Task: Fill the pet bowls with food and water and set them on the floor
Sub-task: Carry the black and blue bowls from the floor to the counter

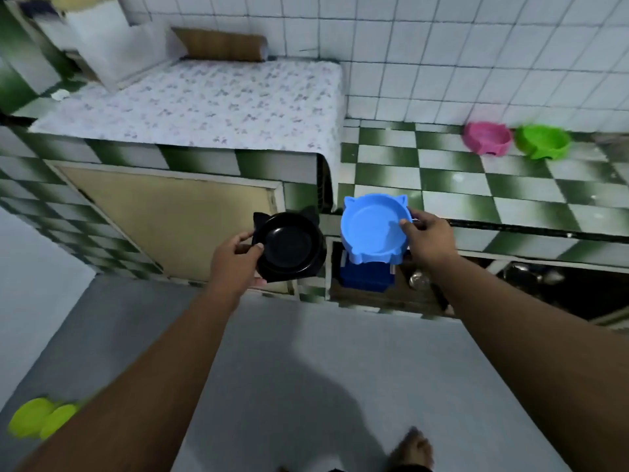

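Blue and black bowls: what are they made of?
Both look like moulded plastic. The blue bowl reads matte, uniform colour with moulded ear tabs. The black bowl seems glossier, with soft highlights on its rim. Look alone can't confirm.

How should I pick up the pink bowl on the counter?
Pinch the pink bowl by its near left rim, thumb inside, fingers outside, coming from the front. It stands upright, open side up; the tiled wall is close behind it and the green bowl crowds its right side. Free a hand first: left hand holds the black bowl, right hand the blue bowl.
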The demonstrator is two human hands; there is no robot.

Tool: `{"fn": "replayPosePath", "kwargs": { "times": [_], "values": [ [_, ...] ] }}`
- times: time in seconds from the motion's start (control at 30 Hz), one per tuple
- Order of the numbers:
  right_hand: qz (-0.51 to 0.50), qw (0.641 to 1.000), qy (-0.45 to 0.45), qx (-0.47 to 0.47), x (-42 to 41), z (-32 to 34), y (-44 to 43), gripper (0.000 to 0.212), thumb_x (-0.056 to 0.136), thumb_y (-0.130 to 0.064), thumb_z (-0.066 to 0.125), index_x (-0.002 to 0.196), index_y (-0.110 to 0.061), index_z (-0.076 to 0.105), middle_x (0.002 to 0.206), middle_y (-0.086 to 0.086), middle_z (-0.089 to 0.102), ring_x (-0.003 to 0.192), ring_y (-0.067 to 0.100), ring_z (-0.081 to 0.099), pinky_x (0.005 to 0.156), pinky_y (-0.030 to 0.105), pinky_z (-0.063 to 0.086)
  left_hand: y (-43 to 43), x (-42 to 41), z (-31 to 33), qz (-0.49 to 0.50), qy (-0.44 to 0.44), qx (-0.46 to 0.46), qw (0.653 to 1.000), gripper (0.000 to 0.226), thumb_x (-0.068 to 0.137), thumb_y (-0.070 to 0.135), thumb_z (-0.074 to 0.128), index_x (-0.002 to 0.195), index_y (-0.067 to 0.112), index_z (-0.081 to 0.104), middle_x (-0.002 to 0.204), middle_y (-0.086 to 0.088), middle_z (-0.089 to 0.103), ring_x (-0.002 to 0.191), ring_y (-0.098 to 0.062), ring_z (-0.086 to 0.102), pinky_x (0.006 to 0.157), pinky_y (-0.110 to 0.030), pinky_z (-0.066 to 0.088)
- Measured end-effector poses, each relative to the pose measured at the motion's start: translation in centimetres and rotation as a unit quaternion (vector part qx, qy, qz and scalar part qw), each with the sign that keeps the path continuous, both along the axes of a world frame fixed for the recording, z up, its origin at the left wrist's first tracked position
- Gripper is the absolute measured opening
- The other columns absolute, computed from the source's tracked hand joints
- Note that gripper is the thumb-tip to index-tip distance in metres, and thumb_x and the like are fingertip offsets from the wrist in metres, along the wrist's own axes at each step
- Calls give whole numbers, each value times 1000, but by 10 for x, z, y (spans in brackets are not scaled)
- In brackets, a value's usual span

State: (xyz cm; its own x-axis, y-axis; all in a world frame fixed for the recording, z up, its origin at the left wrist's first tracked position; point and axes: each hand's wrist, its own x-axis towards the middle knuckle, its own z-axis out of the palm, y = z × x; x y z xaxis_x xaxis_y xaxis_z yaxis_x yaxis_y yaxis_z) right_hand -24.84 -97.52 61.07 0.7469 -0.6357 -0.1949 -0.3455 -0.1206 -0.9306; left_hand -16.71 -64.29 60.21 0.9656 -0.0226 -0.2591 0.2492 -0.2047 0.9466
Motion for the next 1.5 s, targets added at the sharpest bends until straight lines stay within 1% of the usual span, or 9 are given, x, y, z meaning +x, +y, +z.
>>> {"fn": "replayPosePath", "kwargs": {
  "times": [0.1,0.2,0.37,0.63,0.9,1.1,1.23,1.33,1.5],
  "values": [
    [-30,999,8,-16,-27,-3,-71,33,97,-26,63,130,-24,63,97,-6,69,90,24,70,69,52,63,-77,-5,-1,-27,-16,6,999,34,97,15,66,130,24,65,110,-3,71,95,-25,71,54,-38,62],
    [-55,998,12,-26,-51,1,-146,33,96,-28,65,128,-20,61,103,4,69,89,25,70,63,51,63,-154,-11,-6,-40,-21,-5,999,32,98,14,65,128,24,65,110,-1,70,96,-23,70,53,-36,61],
    [-104,994,24,-18,-90,7,-254,31,96,-23,65,126,-17,59,90,-1,63,88,30,68,65,59,60,-277,-20,-14,-67,-10,-18,998,31,99,13,65,128,20,63,107,-2,70,88,-21,70,49,-31,59],
    [-164,985,43,12,-105,-4,-373,29,97,-20,64,125,-14,60,108,18,68,96,38,68,68,62,60,-422,-8,-26,-102,0,-2,995,34,97,14,67,130,21,64,106,4,68,90,-11,66,48,-21,56],
    [-210,975,68,30,-66,-28,-473,30,95,-18,66,125,-13,60,107,20,68,97,39,68,69,60,60,-545,58,-57,-133,34,15,990,34,99,13,65,132,21,63,117,-1,66,87,-13,68,55,-33,62],
    [-216,971,87,57,-29,-42,-539,34,96,-17,65,128,-11,58,107,17,65,99,39,66,68,63,59,-623,106,-73,-115,69,28,991,24,98,12,64,120,22,65,121,-3,67,103,-28,69,69,-53,64],
    [-200,973,103,54,-6,-57,-571,35,95,-17,66,128,-11,59,109,19,67,97,41,67,69,62,59,-653,122,-83,-123,54,64,989,20,97,15,64,115,24,68,117,0,69,100,-25,70,67,-50,65],
    [-167,978,124,17,11,-72,-594,30,93,-18,66,123,-14,63,102,18,70,91,40,70,67,59,60,-667,128,-95,-119,5,128,985,24,96,17,65,119,19,69,114,0,71,102,-20,68,89,-38,58],
    [-122,980,153,-38,33,-89,-632,30,92,-20,66,121,-16,66,104,14,71,94,37,70,79,56,60,-680,127,-107,-103,24,135,985,25,95,16,65,120,15,68,113,-6,73,104,-27,70,91,-52,59]
  ]
}}
